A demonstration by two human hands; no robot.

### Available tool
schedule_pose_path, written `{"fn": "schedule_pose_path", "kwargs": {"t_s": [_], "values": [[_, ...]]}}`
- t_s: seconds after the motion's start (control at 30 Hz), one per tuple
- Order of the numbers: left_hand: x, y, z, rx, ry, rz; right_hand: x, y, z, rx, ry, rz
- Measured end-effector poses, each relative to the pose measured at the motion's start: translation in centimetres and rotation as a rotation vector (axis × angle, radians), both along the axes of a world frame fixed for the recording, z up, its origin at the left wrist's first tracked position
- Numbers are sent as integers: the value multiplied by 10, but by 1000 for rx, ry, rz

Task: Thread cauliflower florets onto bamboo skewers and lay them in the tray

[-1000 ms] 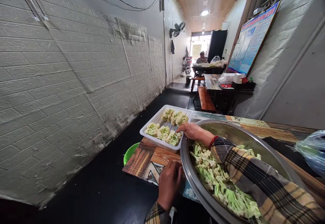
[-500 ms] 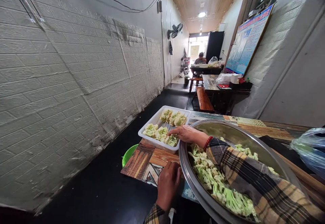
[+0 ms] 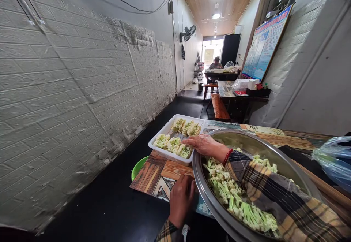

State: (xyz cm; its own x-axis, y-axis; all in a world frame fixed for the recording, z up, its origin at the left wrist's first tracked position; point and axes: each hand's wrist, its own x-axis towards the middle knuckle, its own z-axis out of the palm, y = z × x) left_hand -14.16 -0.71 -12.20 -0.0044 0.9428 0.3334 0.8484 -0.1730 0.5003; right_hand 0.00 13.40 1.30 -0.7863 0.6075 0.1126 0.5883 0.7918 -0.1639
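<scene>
In a long, narrow room, beside a white brick wall (image 3: 95, 84), a wood-patterned desk (image 3: 173, 168). On the desk, a broad metal bowl (image 3: 207, 192) with loose cauliflower (image 3: 255, 212) inside. Just left of the bowl, by the desk's corner, a white tray (image 3: 170, 157) with skewered cauliflower (image 3: 173, 144) in two rows, bare sticks (image 3: 178, 135) showing between.

Reaching across the bowl and over the tray's right edge, the right hand (image 3: 203, 145), fingers stretched out at the near row's rightmost bunch; no way to tell whether clamped on a stick underneath. Low by the desk's near edge, the left hand (image 3: 181, 198), fingers loosely curled; no way to tell whether closed around anything.

To settle a skewer well, lay flat, snug against its neighbour, and keep the sticks lined up. Guide by the stick and press only lightly, given florets probably apt to crumble. Best lift the plaid sleeve (image 3: 268, 187) clear of the loose cauliflower.

Hidden: the right thumb, the left palm, and some cauliflower under the sleeve. Cut off: the bowl's lower edge. Hard to make out: any contact between bowl and tray.
</scene>
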Motion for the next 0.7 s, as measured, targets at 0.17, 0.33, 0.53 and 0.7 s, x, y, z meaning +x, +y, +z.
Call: {"fn": "schedule_pose_path", "kwargs": {"t_s": [0.17, 0.33, 0.53, 0.7], "values": [[0, 0, 3, -6, -27, -9, 13, 4, 7, 96, 87, -72], [0, 1, 6, -11, -9, -5, 57, -11, 15, 141, 144, -139], [-1, 7, 4, -29, -3, -34, 135, -53, 12, 173, 197, -224], [2, 9, 9, -41, -6, -37, 189, -103, -7, 122, 245, -355]]}}
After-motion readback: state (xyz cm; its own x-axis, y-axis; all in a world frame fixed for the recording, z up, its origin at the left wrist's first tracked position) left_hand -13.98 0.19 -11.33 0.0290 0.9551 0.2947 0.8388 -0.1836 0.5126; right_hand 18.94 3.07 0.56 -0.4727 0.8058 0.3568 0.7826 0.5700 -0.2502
